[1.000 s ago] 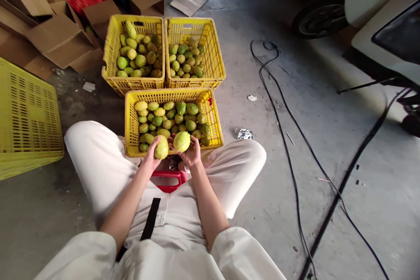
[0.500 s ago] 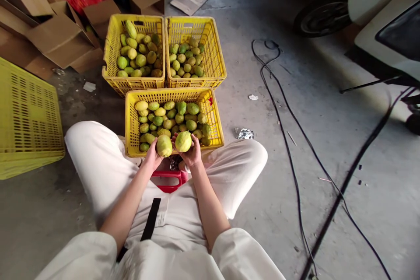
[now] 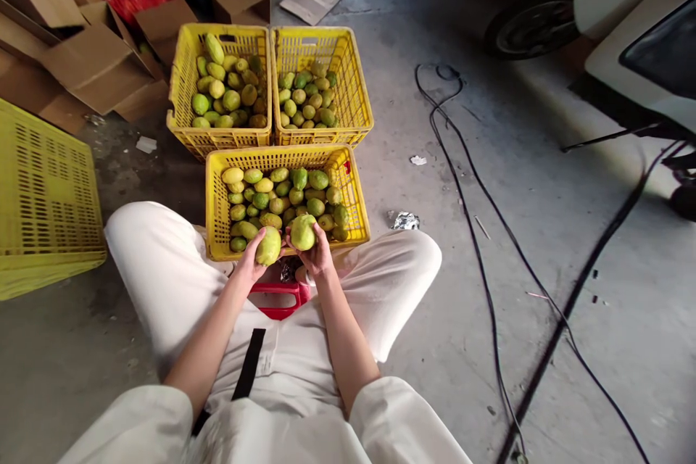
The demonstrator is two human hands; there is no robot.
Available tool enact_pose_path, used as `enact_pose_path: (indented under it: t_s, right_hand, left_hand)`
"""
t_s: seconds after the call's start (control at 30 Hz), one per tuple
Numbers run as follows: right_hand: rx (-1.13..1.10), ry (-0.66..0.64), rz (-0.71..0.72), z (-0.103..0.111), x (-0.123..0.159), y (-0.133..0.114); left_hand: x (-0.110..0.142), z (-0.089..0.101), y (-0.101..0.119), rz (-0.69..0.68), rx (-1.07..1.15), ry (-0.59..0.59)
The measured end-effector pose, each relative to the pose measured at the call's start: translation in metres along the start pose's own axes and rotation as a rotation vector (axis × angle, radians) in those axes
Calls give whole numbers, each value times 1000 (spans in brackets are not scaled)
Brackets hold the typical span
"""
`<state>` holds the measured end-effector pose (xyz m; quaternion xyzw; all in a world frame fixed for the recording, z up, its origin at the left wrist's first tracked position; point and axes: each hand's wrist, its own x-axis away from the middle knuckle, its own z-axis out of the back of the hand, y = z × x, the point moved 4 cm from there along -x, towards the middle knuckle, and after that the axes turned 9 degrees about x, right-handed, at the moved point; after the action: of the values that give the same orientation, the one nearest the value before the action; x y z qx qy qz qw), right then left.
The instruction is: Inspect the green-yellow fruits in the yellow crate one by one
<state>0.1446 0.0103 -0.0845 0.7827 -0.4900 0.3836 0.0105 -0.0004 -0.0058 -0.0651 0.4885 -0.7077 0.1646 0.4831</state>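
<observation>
My left hand (image 3: pixel 251 261) is closed around a yellow-green lemon (image 3: pixel 268 246). A second lemon (image 3: pixel 303 232), greener and rounder, sits in the curled fingers of my right hand (image 3: pixel 320 255). Both hands are side by side over the near edge of the front yellow crate (image 3: pixel 217 196), the two fruits a small gap apart. Inside that crate lie several loose lemons (image 3: pixel 262 200), green to yellow, some with brownish skin. The undersides of the held fruits are hidden by my palms.
Behind stand a left yellow crate (image 3: pixel 220 138) and a right yellow crate (image 3: pixel 351 98), both holding similar fruit. A larger yellow crate (image 3: pixel 48 196) is at far left, cardboard boxes (image 3: pixel 98 61) beyond it. Right, a black cable (image 3: pixel 641 187) crosses the floor near a parked vehicle (image 3: pixel 652 65).
Both lemons have been turned in my fingers and show different sides. The left one has shifted slightly left and up. My view has moved very slightly.
</observation>
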Motion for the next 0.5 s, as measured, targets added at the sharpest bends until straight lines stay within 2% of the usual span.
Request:
enact_pose_path:
  t_s: [0.17,0.37,0.5]
  right_hand:
    - [91,-109,30,-9,2,1]
    - [74,-40,53,-6,3,0]
    - [46,-15,80,-8,5,-4]
  left_hand:
    - [-2,3,0,-31,28,12]
    - [-5,11,5,-129,85,67]
    - [-7,7,6,-111,111,33]
